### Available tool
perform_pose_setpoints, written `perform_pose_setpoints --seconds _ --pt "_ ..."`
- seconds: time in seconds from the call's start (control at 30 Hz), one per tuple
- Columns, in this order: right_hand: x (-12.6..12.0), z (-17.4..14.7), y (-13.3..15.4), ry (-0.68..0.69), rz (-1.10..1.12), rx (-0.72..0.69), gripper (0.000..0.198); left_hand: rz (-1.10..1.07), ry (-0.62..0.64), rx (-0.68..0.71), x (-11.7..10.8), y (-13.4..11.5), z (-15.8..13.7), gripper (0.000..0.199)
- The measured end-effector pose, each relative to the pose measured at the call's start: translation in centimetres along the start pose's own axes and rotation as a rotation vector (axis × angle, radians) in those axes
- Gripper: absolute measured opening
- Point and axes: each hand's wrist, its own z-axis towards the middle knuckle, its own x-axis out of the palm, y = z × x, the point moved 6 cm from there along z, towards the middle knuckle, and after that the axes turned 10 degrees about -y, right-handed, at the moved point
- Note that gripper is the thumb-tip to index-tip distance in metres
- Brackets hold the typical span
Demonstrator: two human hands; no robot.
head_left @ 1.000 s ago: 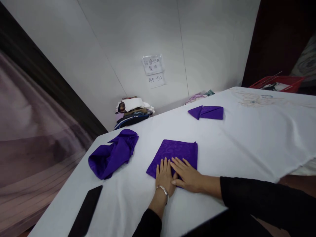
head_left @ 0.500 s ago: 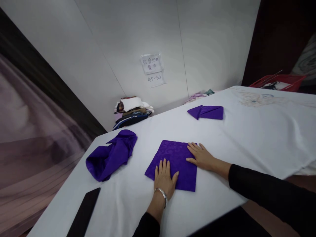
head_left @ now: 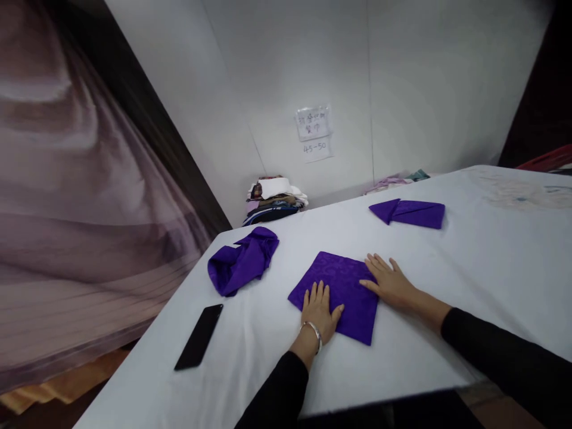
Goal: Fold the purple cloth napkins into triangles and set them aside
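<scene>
A folded purple cloth napkin with a faint woven pattern lies flat on the white tablecloth, one side ending in a slanted point. My left hand, a silver bangle at its wrist, rests on the napkin's lower left with fingers stretched out. Across the upper right edge lies my right hand, palm down and fingers spread. Farther back, a second purple napkin is folded into an arrow-like shape. To the left sits a crumpled purple napkin.
A black phone-like slab lies at the table's left. Behind the table are a stack of folded clothes and a wall with handwritten paper signs. A pinkish curtain hangs at the left; a red basket stands far right.
The view has turned left, so everything sits farther right and the whole black slab shows. The napkin appears slightly rotated; both hands stay flat on it.
</scene>
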Motion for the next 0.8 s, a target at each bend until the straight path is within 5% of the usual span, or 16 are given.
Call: perform_pose_setpoints --seconds 0.13,0.23,0.47,0.8 --pt "-0.6 -1.2 7.7 0.000 0.149 -0.247 0.078 -0.003 0.005 0.015 0.2 0.0 -0.1 0.070" --pt "0.5 -1.8 10.5 0.069 0.229 -0.319 0.076 -0.003 0.026 0.012 0.3 0.0 -0.1 0.067" --pt "2.8 -0.8 4.6 0.055 0.087 -0.178 0.074 -0.044 0.050 -0.036 0.0 1.0 0.0 0.072" --pt "2.6 -1.2 0.5 -0.019 -0.025 -0.104 0.076 0.077 0.149 -0.421 -0.6 9.7 0.5 0.076"
